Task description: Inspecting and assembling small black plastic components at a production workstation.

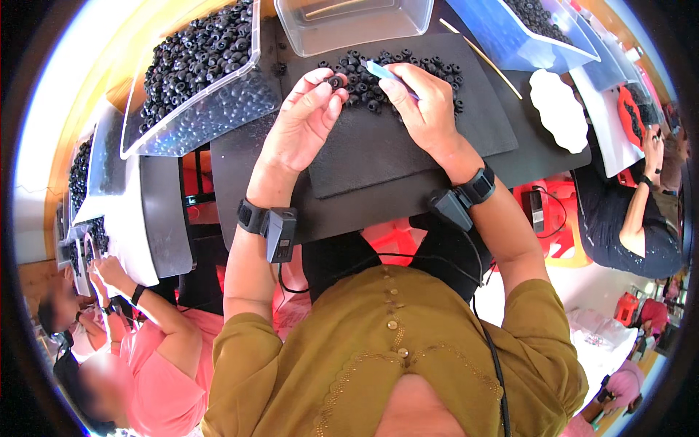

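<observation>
Shared workroom, with a dark bench (237,175) set before the wearer. At the centre, one small black ring (336,82) is raised above the mat, pinched between the thumb and fingertips of the left hand (304,109); this grip is nearly closed, with the palm in view, so that the ring's opening is probably presented to the eyes. Right hand (426,102): fingers curled closely round a slim light-blue tool (376,70), its tip directed leftward; the extended thumb presumably steadies the handle. Below both hands, a dark mat (364,153) likely shields the bench, and a scatter of similar black pieces (373,105) covers its far part, within easy reach. Beyond it stands a clear tray (349,38). Farther left, a clear bin (256,44) is heaped with like pieces, apparently a supply; to the right, a thin stick (484,62) and a white scalloped pad (558,111) lie seemingly out of the way. Outermost, co-workers (167,364) occupy both sides, their containers similarly placed near their own hands
</observation>
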`<move>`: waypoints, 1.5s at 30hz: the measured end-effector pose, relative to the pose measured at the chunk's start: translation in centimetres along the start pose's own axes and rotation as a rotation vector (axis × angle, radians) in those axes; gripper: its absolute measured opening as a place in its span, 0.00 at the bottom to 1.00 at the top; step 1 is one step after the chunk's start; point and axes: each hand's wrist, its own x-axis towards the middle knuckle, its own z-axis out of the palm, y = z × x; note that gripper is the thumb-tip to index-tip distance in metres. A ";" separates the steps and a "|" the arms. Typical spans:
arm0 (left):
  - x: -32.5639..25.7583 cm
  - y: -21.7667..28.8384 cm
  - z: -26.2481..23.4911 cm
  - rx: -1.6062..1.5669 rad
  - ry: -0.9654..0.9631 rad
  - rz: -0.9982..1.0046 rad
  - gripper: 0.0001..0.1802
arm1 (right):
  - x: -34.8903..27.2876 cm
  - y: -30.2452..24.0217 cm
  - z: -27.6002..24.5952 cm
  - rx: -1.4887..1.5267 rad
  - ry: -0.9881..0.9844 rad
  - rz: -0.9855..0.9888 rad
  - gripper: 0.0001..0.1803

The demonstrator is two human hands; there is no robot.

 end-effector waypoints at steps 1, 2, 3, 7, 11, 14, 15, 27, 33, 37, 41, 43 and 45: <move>0.0 0.0 -0.6 -0.010 -0.005 0.027 0.15 | 0.1 -0.1 0.1 0.032 0.002 0.006 0.14; 0.0 0.1 -0.7 -0.011 -0.003 0.032 0.15 | 0.1 -0.2 0.3 0.065 0.003 0.014 0.14; 0.0 0.3 -0.7 -0.021 -0.017 0.031 0.16 | 0.2 -0.3 0.4 0.067 -0.002 0.010 0.14; -0.1 0.6 0.0 -0.094 -0.037 0.055 0.15 | 0.5 -1.1 0.5 0.116 -0.040 0.003 0.14; -0.3 0.8 0.3 -0.123 -0.086 0.055 0.15 | 1.3 -1.4 0.6 0.114 -0.064 -0.042 0.13; -0.5 1.0 0.3 -0.141 -0.073 0.066 0.15 | 2.4 -1.2 0.7 0.092 -0.107 -0.073 0.12; -0.5 1.0 0.1 -0.167 -0.077 0.066 0.15 | 2.6 -1.2 0.9 0.093 -0.108 -0.078 0.12; -0.1 0.5 -0.4 -0.213 -0.085 0.088 0.14 | 1.8 -1.3 1.8 -0.022 -0.146 -0.123 0.10; 0.0 0.3 0.0 -0.107 -0.038 0.108 0.12 | 1.7 -1.0 1.7 -0.025 -0.137 -0.147 0.10; -0.1 0.2 0.1 -0.104 -0.036 0.106 0.11 | 1.7 -0.9 1.7 -0.038 -0.134 -0.159 0.10; -0.2 0.2 0.1 -0.096 -0.028 0.098 0.10 | 1.7 -0.8 1.8 -0.061 -0.114 -0.157 0.09; -0.2 0.2 0.1 -0.086 -0.028 0.106 0.10 | 1.7 -0.8 1.8 -0.055 -0.095 -0.161 0.09; -0.2 0.2 0.0 -0.076 -0.029 0.113 0.10 | 1.7 -0.8 1.7 -0.062 -0.111 -0.157 0.09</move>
